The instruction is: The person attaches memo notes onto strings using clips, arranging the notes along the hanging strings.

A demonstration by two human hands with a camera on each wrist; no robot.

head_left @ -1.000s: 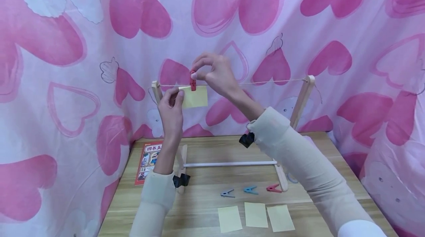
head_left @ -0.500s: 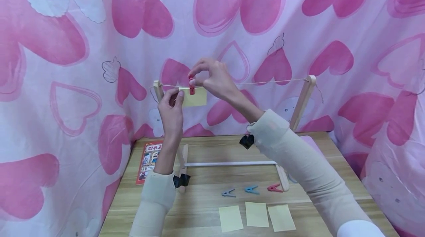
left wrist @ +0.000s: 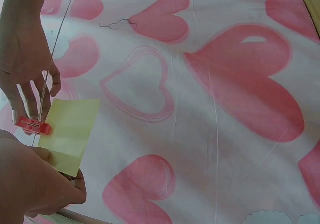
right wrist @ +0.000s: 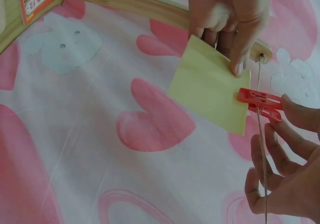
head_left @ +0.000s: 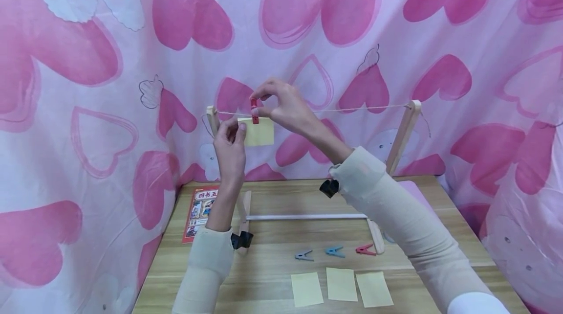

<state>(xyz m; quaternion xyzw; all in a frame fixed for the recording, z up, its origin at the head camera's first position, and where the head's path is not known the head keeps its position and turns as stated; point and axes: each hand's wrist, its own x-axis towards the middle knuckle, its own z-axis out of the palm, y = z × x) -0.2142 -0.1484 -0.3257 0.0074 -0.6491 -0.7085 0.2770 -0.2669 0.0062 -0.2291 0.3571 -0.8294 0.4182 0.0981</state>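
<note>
Red clip [head_left: 254, 120] lowered; right-wrist view alone shows both handles [right wrist: 275, 105].

The head view is bright, and the light is soft and even. The pink curtain [head_left: 272, 62] has gentle shadows in its folds. Both wrist views are dimmer and a bit grey. In the left wrist view, the left hand [left wrist: 42, 179] and the right hand [left wrist: 27, 53] look dark. In the right wrist view, the red clip [right wrist: 260, 99] has clear edges, but the wooden post [right wrist: 145, 6] looks bent. Small words on the book [head_left: 201, 211] are too fuzzy to read.
</note>
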